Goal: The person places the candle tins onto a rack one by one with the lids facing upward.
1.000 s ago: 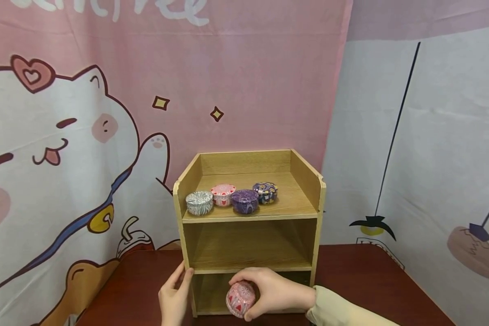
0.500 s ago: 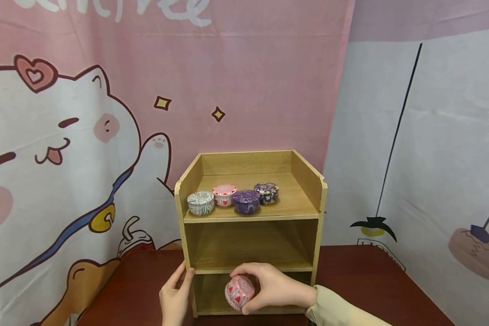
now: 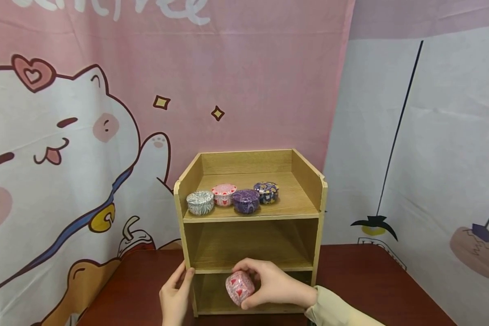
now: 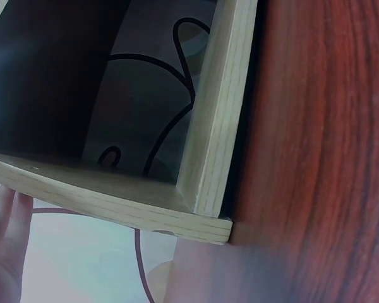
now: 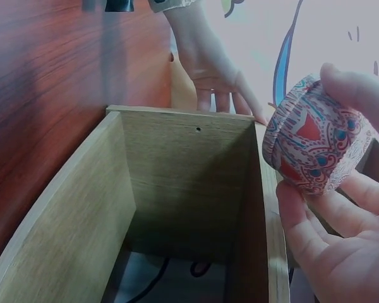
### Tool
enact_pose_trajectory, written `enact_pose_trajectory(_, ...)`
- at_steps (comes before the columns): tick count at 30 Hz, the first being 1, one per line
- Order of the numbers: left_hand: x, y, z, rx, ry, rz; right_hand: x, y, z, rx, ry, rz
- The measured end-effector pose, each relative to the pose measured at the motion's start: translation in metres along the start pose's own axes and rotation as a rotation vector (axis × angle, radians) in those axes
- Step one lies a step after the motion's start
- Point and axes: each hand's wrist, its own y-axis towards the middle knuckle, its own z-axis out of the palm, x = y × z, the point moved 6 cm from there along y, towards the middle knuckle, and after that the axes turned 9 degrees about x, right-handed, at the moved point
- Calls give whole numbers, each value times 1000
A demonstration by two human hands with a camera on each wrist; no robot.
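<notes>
- Right hand (image 3: 275, 286) grips the pink patterned tin (image 3: 239, 288), fingers curled round it, and has lifted it slightly from a second ago, to the wooden shelf unit's (image 3: 318, 217) middle-shelf edge.
- Left hand (image 3: 175, 294) stays flat against the unit's left post, fingers straight.
- Four tins (image 3: 232, 198) sit on its top shelf.
- Judging by the rise, it's leaving the bottom bay.

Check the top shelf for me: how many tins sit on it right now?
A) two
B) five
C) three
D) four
D: four tins stand in a row on the top shelf: a grey one, a red-and-white one, a purple one and a dark patterned one. A fifth, pink tin is off the shelf, held in the right hand.
</notes>
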Motion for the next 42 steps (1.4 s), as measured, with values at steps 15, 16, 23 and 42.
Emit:
enact_pose_trajectory(15,-1,0,0,8,-21,-3,4,-2,-2,-51,-28,-32)
enact_pose_trajectory(16,-2,0,0,9,-22,-1,4,-2,-3,-59,-27,-25)
enact_pose_trajectory(23,-3,0,-1,17,-22,0,0,-4,-9,-96,-18,7)
enact_pose_trajectory(42,2,1,0,2,-6,8,0,-8,-14,-153,112,14)
